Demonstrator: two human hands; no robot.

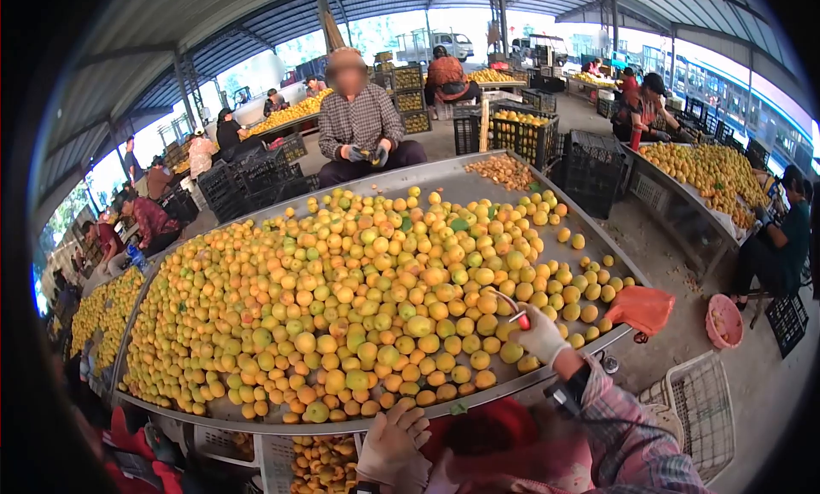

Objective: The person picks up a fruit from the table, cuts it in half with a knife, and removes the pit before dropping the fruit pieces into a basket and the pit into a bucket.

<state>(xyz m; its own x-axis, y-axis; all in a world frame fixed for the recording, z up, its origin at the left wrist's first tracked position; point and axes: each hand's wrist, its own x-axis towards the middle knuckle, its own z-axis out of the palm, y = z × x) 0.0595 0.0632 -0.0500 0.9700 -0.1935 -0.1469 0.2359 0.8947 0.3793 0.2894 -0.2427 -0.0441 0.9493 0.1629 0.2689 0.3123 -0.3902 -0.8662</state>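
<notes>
My right hand (pixel 541 333), in a pale glove, grips a small curved metal tool (pixel 504 301) with a red part near my fingers. It is over the right front part of a heap of yellow-orange apricots (pixel 342 289). My left hand (pixel 395 441), also gloved, lies palm up with its fingers stretched out at the front rim of the metal table (pixel 299 427). I see no fruit in it. Below the rim, left of that hand, a crate contains cut apricots (pixel 325 467). A red basin (pixel 487 430) sits in front of me, partly hidden.
Across the table sits a person in a checked shirt (pixel 363 118). A pile of pits or pieces (pixel 504 171) lies at the far corner. At the right edge rests an orange-red bag (pixel 641 309); beyond are a pink basket (pixel 724 321), a pale crate (pixel 702 413) and stacked black crates (pixel 589 169).
</notes>
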